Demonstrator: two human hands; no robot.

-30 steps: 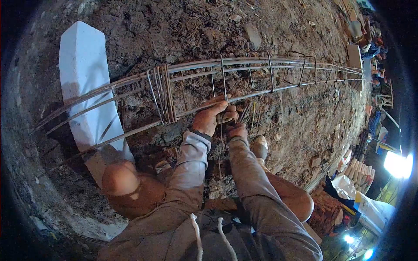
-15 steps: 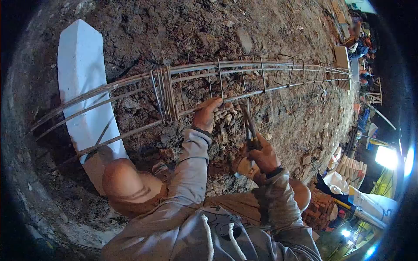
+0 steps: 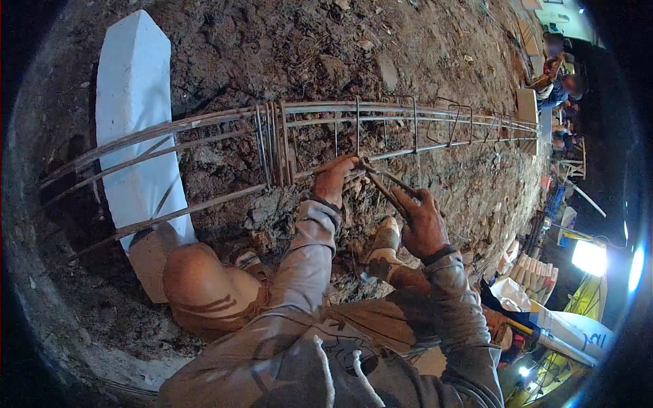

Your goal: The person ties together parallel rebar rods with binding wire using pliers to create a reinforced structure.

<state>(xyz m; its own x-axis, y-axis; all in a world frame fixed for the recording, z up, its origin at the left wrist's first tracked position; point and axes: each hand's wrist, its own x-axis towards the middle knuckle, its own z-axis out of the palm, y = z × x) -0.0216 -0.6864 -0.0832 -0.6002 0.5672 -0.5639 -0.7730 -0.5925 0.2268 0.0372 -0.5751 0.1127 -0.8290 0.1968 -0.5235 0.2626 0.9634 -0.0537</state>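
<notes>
A long rebar cage (image 3: 306, 107) of steel bars with square stirrups runs across in front of me. My left hand (image 3: 332, 181) is closed around its lower bar, close to an upright stirrup (image 3: 358, 129). In my right hand (image 3: 423, 224) is a pair of pincers (image 3: 386, 186), its handles spread apart. The pincers' jaws reach the lower bar right beside my left fingertips. Whether a tie wire sits in the jaws is too small to tell. Several stirrups stand bunched together (image 3: 274, 146) left of my left hand.
The cage's left part rests over a white block (image 3: 136, 102), its far end by another pale block (image 3: 527, 115). My knee (image 3: 204, 279) is near the white block. Rough soil (image 3: 313, 54) lies around. People (image 3: 561, 88), bright lamps (image 3: 589, 257) and sacks (image 3: 571, 326) are at right.
My right hand has raised the pincers up and left, bringing the jaws to the lower bar by my left hand. The handles have spread. The view has shifted slightly.
</notes>
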